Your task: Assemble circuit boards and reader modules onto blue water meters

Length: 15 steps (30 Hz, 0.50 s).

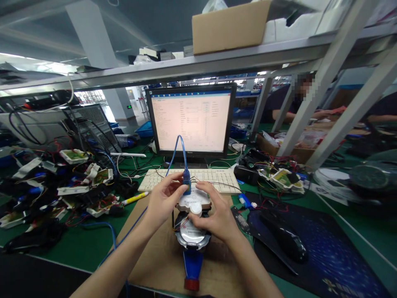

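Observation:
My left hand (pixel 166 200) pinches a blue plug (pixel 186 182) on a blue cable (pixel 177 151) that loops up in front of the monitor. With fingers curved round its right side, my right hand (pixel 217 213) grips a round metal-and-white device (pixel 192 231). The device has an open lid part at the top, thin wires at its left, and a blue pipe body (pixel 192 265) with a red end cap (pixel 191 284) below. It rests on a brown cardboard sheet (pixel 155 260). Whether the plug touches the device's upper part cannot be made out.
Behind the device are a keyboard (pixel 151 180) and a monitor (pixel 190 120). Circuit modules and wires (pixel 101 178) pile up at left, beside a yellow marker (pixel 135 198). A black mouse (pixel 287 240) lies on a dark pad at right. Another person is at the back right.

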Each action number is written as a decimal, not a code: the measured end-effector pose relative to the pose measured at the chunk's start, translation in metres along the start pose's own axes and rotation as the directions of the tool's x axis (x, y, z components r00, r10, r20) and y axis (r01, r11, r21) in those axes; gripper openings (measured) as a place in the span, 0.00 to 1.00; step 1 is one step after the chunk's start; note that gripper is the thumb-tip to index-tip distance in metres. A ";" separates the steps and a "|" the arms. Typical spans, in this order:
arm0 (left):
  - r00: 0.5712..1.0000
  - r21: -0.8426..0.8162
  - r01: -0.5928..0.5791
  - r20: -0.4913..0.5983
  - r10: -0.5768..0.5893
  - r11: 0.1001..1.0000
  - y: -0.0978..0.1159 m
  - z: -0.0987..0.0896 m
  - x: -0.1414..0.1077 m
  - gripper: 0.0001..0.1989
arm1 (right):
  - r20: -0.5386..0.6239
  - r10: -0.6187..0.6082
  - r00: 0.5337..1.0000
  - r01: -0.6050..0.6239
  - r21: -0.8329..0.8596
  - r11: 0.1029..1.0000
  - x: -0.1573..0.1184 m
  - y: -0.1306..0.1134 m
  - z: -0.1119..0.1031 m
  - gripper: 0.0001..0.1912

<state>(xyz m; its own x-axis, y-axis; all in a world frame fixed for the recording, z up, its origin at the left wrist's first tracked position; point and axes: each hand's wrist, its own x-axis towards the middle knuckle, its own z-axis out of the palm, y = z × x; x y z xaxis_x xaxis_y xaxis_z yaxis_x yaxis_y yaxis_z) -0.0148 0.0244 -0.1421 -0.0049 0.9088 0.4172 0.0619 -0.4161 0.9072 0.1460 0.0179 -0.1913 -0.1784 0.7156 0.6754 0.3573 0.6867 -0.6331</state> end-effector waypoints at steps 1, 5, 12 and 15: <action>1.000 0.004 -0.010 -0.005 0.010 1.000 -0.001 0.000 -0.001 0.15 | 0.004 -0.002 1.000 0.002 0.003 1.000 0.000 0.000 0.000 0.31; 0.998 0.033 -0.052 -0.018 0.053 0.998 -0.009 -0.002 -0.006 0.14 | 0.024 0.004 1.000 -0.005 0.023 1.000 0.001 -0.001 0.001 0.33; 0.996 0.116 -0.090 -0.013 0.092 0.989 -0.016 -0.005 -0.009 0.16 | 0.109 0.064 0.992 -0.055 -0.089 0.995 -0.004 -0.021 -0.036 0.42; 0.991 0.209 -0.124 -0.017 0.130 0.970 -0.018 -0.006 -0.008 0.16 | -0.048 0.100 0.994 -0.109 -0.247 0.963 -0.024 -0.016 -0.079 0.28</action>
<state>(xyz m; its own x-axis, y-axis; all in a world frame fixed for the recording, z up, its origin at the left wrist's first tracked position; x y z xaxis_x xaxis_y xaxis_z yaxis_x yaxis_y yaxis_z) -0.0216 0.0241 -0.1611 -0.0135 0.8462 0.5327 0.2691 -0.5101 0.8170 0.2172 -0.0210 -0.1674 -0.0969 0.7738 0.6259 0.5896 0.5513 -0.5903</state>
